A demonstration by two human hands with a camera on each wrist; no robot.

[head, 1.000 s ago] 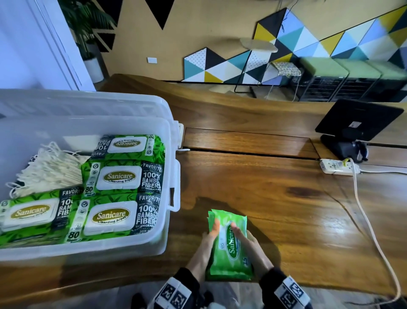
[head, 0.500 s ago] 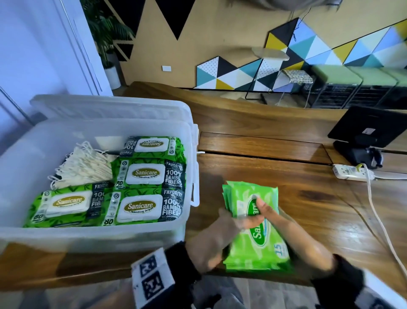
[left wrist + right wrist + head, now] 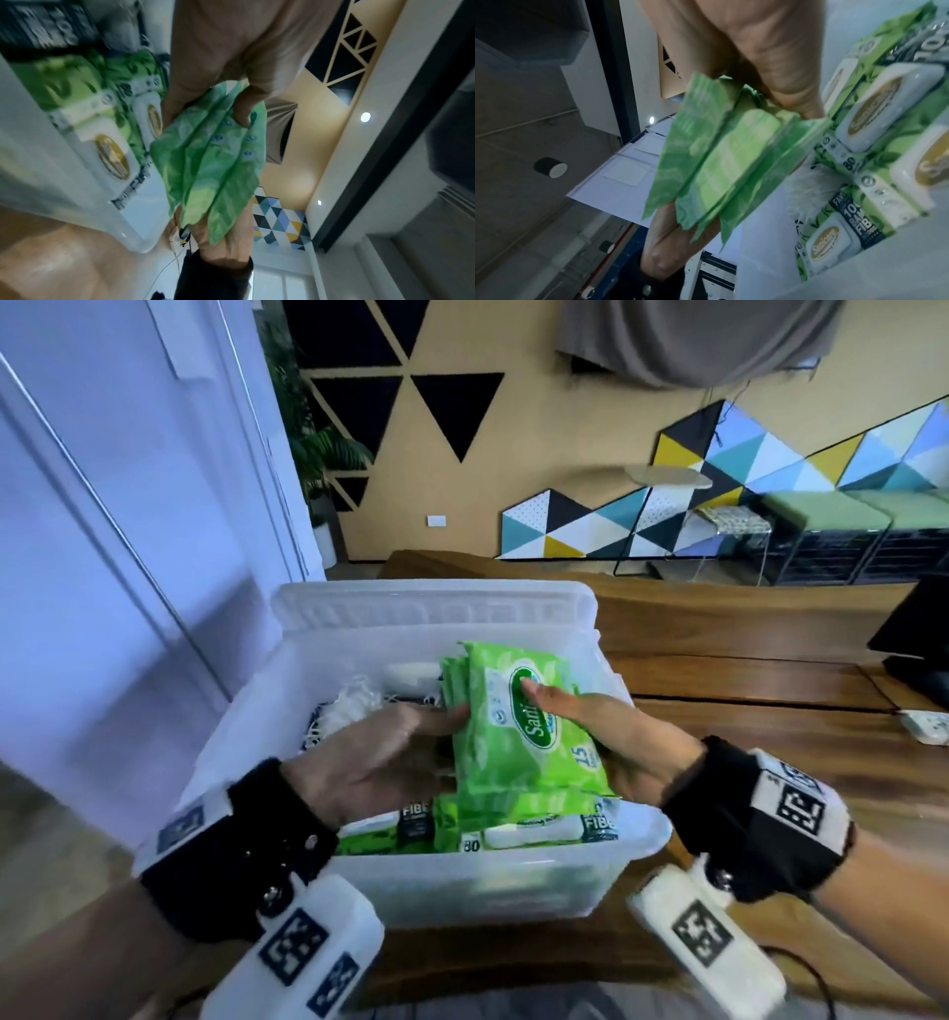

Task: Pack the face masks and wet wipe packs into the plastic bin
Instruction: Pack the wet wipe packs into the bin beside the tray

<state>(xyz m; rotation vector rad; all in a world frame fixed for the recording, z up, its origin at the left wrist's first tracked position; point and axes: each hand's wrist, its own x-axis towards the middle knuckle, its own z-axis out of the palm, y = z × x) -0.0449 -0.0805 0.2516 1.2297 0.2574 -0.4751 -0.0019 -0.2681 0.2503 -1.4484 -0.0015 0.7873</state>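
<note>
A stack of small green wet wipe packs hangs over the clear plastic bin. My left hand grips its left edge and my right hand grips its right edge, thumb on the top pack. In the left wrist view my left thumb presses on the stack. The right wrist view shows the stack edge-on, with several packs fanned. Inside the bin lie large green wipe packs with white lids, and white face masks at the back left, partly hidden by my hands.
The bin's lid stands behind the bin. A wooden table stretches to the right, with a white power strip and a black stand at its far right. A white wall is close on the left.
Both hands lifted the stack of small packs off the table and carried it left, over the open bin. The head view has turned toward the bin.
</note>
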